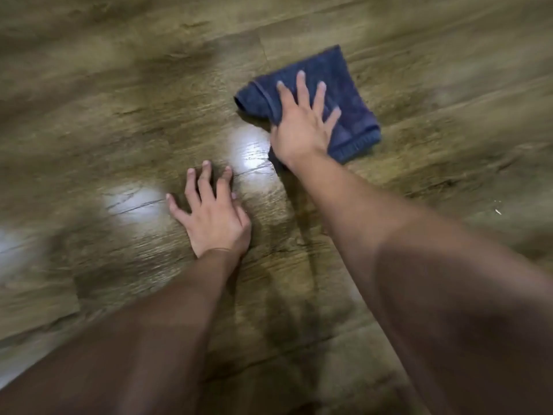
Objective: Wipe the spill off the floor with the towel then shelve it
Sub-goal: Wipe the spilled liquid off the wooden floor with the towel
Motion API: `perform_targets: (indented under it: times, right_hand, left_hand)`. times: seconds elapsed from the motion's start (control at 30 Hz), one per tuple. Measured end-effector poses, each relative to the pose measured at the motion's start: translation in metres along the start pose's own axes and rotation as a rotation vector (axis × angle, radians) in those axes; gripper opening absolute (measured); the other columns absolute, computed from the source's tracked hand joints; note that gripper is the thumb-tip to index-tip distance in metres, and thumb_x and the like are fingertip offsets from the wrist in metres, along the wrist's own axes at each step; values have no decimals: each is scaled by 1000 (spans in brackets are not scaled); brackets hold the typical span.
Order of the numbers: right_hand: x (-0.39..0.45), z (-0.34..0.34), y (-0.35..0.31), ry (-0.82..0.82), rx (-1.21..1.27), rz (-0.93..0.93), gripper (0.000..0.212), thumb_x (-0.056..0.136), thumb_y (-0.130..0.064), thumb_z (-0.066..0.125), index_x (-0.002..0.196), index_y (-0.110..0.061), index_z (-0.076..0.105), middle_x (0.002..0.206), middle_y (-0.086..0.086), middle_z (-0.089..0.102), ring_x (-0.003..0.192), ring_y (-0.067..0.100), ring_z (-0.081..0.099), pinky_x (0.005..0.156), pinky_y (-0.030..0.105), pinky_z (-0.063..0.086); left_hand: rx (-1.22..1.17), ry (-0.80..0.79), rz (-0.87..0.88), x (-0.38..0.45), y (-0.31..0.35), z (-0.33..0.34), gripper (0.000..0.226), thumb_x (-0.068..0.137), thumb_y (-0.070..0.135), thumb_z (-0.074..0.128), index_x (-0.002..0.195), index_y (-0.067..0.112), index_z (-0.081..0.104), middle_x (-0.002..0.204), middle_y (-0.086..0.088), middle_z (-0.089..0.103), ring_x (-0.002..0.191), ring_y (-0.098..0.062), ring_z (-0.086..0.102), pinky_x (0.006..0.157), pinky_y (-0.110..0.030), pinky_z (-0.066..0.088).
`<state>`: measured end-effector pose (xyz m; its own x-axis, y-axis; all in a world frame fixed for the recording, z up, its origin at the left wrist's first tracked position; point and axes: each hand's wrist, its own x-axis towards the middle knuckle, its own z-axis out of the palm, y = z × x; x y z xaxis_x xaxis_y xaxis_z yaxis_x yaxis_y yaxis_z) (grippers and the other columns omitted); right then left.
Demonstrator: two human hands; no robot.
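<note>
On the wood-grain plank floor (119, 130), a folded dark blue towel (350, 115) lies flat. Right hand (302, 121) presses on the towel's near-left part, fingers spread and straight, gripping nothing. Left hand (212, 214) rests on bare floor below-left of the towel, fingers splayed, holding nothing. Bright light reflections sit beside the left hand; edges are blurred.
</note>
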<state>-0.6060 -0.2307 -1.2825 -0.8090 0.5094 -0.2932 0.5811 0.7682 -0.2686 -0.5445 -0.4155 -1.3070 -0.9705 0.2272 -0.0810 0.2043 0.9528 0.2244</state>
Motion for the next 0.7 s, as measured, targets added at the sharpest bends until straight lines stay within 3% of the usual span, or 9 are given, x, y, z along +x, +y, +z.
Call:
perform_targets:
  times: [0.1, 0.27, 0.47, 0.57, 0.7]
  right_hand:
    - [-4, 2, 5, 47, -36, -69, 71, 93, -32, 58, 155, -39, 24, 169, -6, 1, 155, 31, -3, 119, 63, 4]
    - [-96, 29, 30, 168, -113, -210, 72, 87, -32, 59, 153, -38, 32, 168, -7, 12, 155, 27, 9, 120, 57, 11]
    - [-209, 55, 59, 151, -197, -147, 74, 84, -32, 56, 154, -34, 33, 167, -4, 17, 154, 28, 13, 120, 58, 13]
    - [-236, 57, 75, 119, -209, -176, 75, 83, -34, 59, 154, -35, 35, 167, -4, 20, 154, 29, 15, 119, 60, 16]
    - [-244, 61, 82, 99, -211, -182, 83, 77, -36, 69, 153, -35, 35, 166, -3, 23, 153, 29, 16, 118, 60, 15]
  left_hand:
    - [-10, 17, -13, -1, 1, -1, 63, 83, 37, 26, 141, 30, 50, 160, -2, 34, 151, -27, 22, 113, -70, 13]
    - [-10, 18, -5, 1, 0, -1, 62, 82, 35, 33, 142, 30, 49, 160, 2, 34, 151, -26, 22, 113, -70, 13]
    - [33, -87, 1, 0, -1, -10, 66, 79, 34, 41, 145, 35, 45, 163, 7, 29, 151, -24, 20, 113, -64, 18]
    - [48, -92, 145, 13, -25, -19, 63, 79, 37, 39, 141, 34, 49, 157, 3, 39, 137, -29, 34, 103, -53, 28]
    - [-5, 40, 194, 17, -59, -17, 44, 92, 35, 40, 132, 24, 56, 141, -4, 49, 124, -31, 42, 99, -47, 26]
